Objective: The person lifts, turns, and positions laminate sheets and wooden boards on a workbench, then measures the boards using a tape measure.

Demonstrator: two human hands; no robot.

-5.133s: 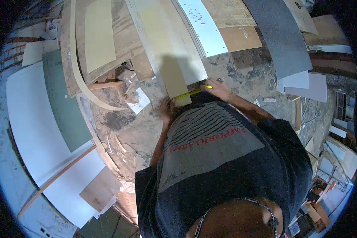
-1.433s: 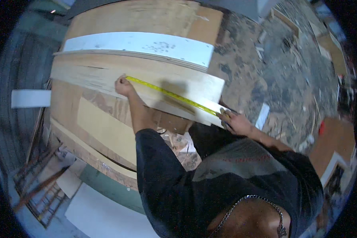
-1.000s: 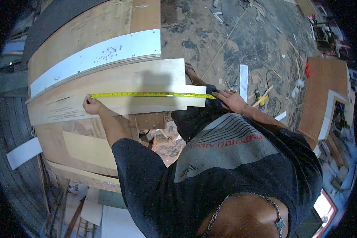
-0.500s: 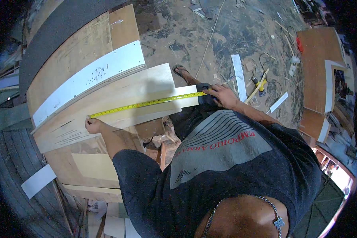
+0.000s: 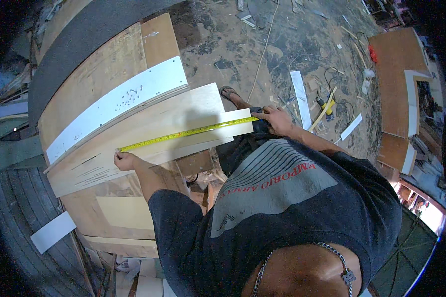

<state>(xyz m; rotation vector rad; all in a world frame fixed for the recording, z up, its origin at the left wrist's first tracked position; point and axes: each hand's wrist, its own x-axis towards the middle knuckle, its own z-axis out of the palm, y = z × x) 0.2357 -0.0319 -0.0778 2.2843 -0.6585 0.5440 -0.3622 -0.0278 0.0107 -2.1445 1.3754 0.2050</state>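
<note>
A yellow tape measure (image 5: 184,133) is pulled out along a pale plywood board (image 5: 100,143), over a narrower pale strip (image 5: 241,129) that juts past the board's right end. My left hand (image 5: 126,161) pinches the tape's far-left tip against the board. At the other end my right hand (image 5: 278,121) is closed on the tape, fingers at the strip's right edge; the tape's case is hidden by the hand. Dark streaks mark the board's left part. A shadow falls across its middle.
Behind the board lies a white panel (image 5: 134,96) with dark spots, on larger brown sheets (image 5: 96,64). A yellow power tool (image 5: 326,105), offcuts and cords lie on the floor to the right. Brown panels (image 5: 396,84) stand at far right; a white piece (image 5: 53,232) rests at lower left.
The whole view has shifted slightly, so the boards and both hands appear a little lower and to the right. Both hands keep their hold on the stretched tape.
</note>
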